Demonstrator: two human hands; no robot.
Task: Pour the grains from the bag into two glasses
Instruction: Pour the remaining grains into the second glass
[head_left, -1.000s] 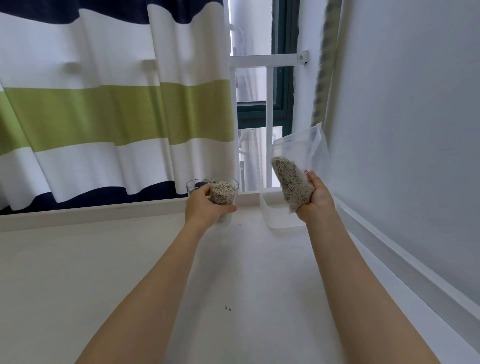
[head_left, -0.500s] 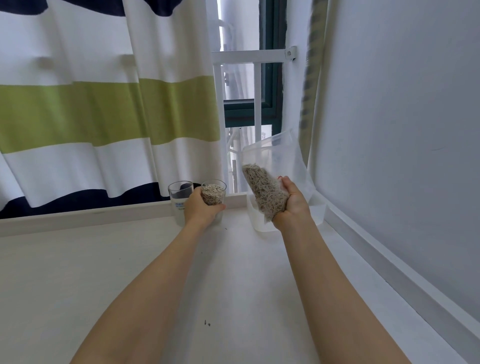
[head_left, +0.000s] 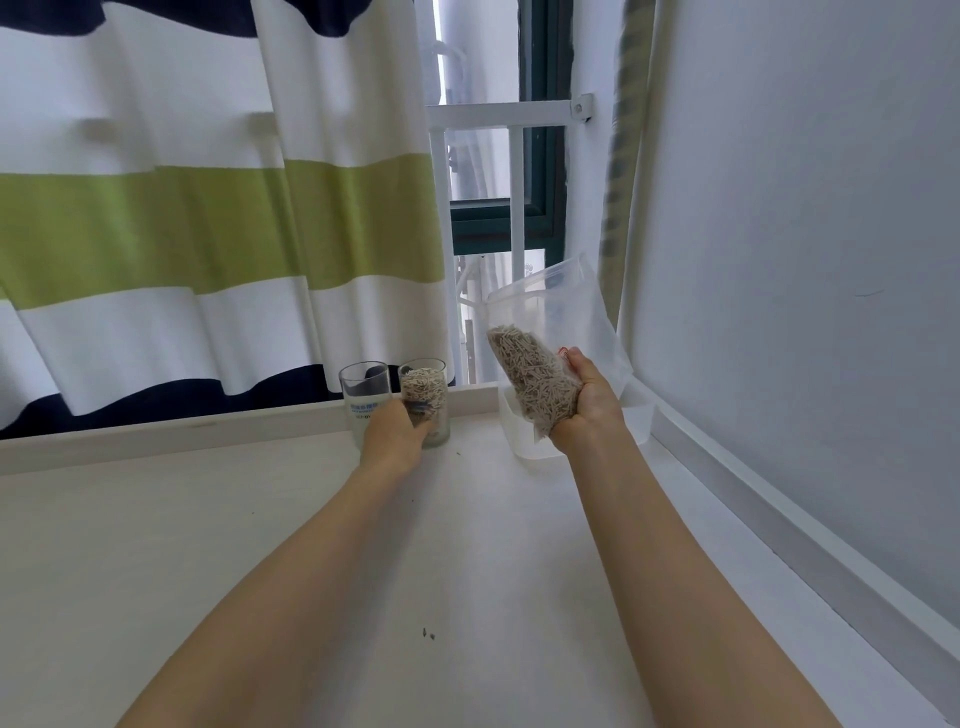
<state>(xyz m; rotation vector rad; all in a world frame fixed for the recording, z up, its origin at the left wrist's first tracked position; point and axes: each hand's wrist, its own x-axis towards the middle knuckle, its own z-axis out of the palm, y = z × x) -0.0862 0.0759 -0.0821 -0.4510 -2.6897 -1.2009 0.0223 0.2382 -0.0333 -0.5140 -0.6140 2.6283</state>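
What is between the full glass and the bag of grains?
Just bare table and open air. In the head view, the full glass in the left hand and the bag in the right hand are apart.

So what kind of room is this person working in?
Probably a room in a home, at a pale table set against a window. A striped curtain hangs behind it, white window bars show beside the curtain, and a plain wall stands to the right.
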